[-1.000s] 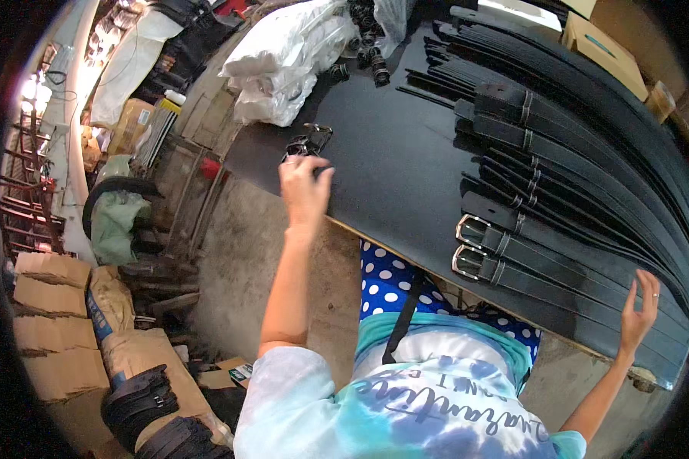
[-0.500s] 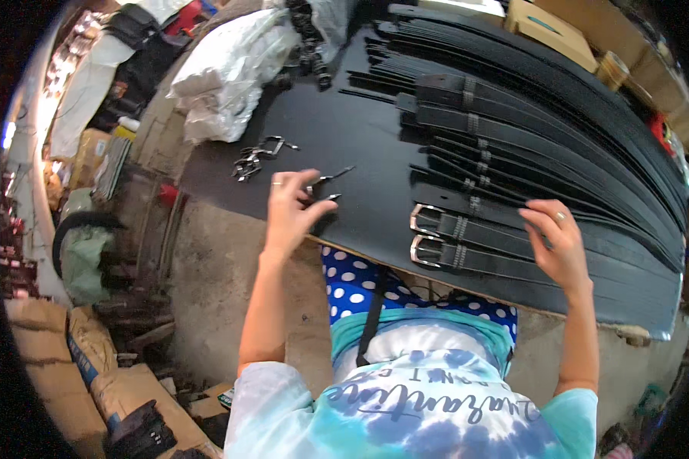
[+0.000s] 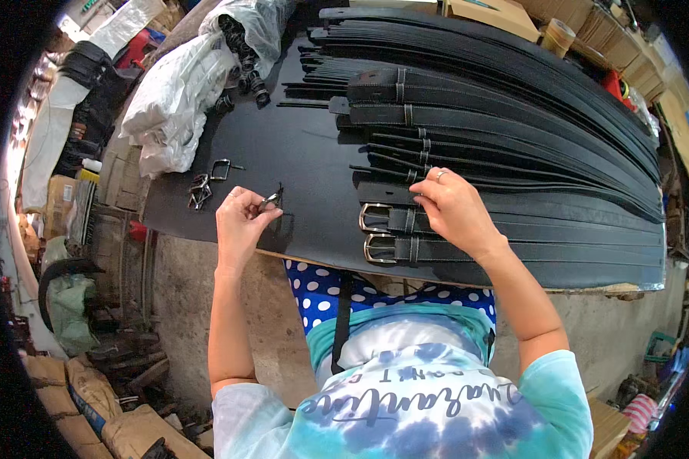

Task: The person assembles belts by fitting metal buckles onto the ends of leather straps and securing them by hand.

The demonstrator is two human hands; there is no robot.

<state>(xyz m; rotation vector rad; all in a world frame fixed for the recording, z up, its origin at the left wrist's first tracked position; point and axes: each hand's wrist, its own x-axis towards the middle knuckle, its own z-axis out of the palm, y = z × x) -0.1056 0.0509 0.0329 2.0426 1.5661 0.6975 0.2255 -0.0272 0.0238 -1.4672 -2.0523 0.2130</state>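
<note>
While the left hand (image 3: 243,218) pinches a metal buckle (image 3: 269,201), the right hand (image 3: 455,208) is at a black strap (image 3: 379,192)

As I watch from my end, I see the metal buckle above the near edge of the table (image 3: 314,180), well in from its left corner. The left hand has it between thumb and fingers, closed on one part, with the rest of the buckle sticking out past the fingertips.

Over on the right hand, I make out thumb and fingers drawn nearly together at the black strap, close to its left end. I can't tell whether they have hold of it or only hover just above.

Between that strap and the near edge lie two black belts (image 3: 467,252), side by side, each with a silver buckle (image 3: 367,249) at its left end. Farther back, more straps (image 3: 467,57) lie in rows from the middle of the table toward its right edge. Near the left corner I count a small cluster of loose buckles (image 3: 199,193), and a white plastic bag (image 3: 168,107) slumps along the left edge.
</note>
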